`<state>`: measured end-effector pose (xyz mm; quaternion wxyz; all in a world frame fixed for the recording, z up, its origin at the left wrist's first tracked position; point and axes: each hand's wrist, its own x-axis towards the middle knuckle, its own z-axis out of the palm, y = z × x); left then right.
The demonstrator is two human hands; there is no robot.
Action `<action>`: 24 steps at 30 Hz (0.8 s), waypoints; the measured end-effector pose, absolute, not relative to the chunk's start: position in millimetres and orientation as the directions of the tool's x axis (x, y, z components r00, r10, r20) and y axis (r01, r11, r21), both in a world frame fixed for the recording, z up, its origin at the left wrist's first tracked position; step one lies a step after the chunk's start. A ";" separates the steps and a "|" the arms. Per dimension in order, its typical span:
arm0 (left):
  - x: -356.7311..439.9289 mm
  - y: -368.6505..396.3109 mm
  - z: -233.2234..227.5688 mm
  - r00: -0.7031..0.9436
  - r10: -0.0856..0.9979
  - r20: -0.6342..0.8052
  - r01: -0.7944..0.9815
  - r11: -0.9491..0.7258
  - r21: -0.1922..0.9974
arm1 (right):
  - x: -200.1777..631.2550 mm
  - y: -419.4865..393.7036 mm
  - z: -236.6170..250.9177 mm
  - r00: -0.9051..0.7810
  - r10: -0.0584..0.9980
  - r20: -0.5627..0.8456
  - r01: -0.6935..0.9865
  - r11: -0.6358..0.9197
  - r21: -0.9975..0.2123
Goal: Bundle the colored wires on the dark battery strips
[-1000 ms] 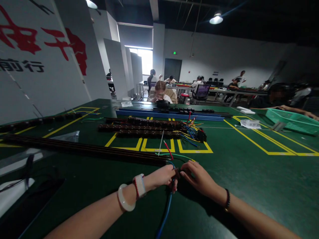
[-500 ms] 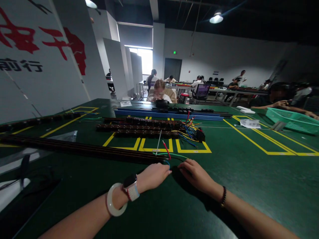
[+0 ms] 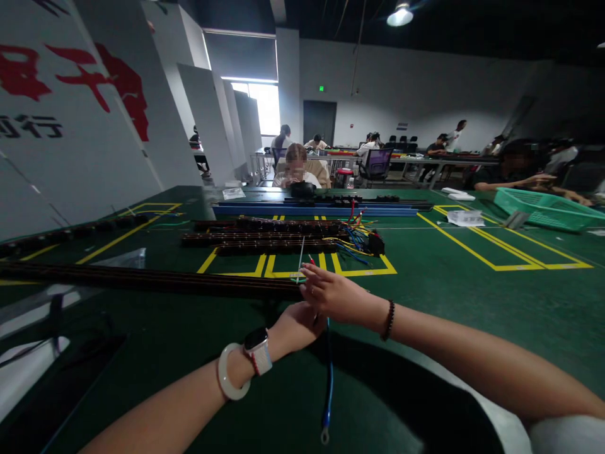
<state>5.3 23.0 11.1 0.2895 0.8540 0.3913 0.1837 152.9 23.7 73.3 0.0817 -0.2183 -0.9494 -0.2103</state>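
At the bench [image 3: 449, 302], the left hand [image 3: 295, 326] pinches a blue wire [image 3: 328, 378] hanging near the long black strip's [image 3: 155, 282] end, while the right hand [image 3: 333, 295], fingers loosely spread, reaches over; seemingly wiring, needing careful alignment.

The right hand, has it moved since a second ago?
Yes. The right hand has gone forward, away from the person, to the end of the long dark strip, nearer the yellow floor-tape lines.
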 end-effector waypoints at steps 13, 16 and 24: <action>4.2 12.2 17.5 0.669 0.734 0.120 0.662 -0.661 0.354 | 212.8 31.8 42.9 -0.592 0.806 0.016 0.804 0.588 0.092; 4.4 10.8 19.1 0.688 0.716 0.115 0.647 -0.678 0.348 | 220.5 42.3 43.7 -0.621 0.782 0.058 0.782 0.622 -0.019; 2.7 11.3 17.3 0.709 0.694 0.124 0.618 -0.696 0.365 | 230.0 72.0 47.0 -0.479 0.875 -0.075 0.841 0.433 -0.324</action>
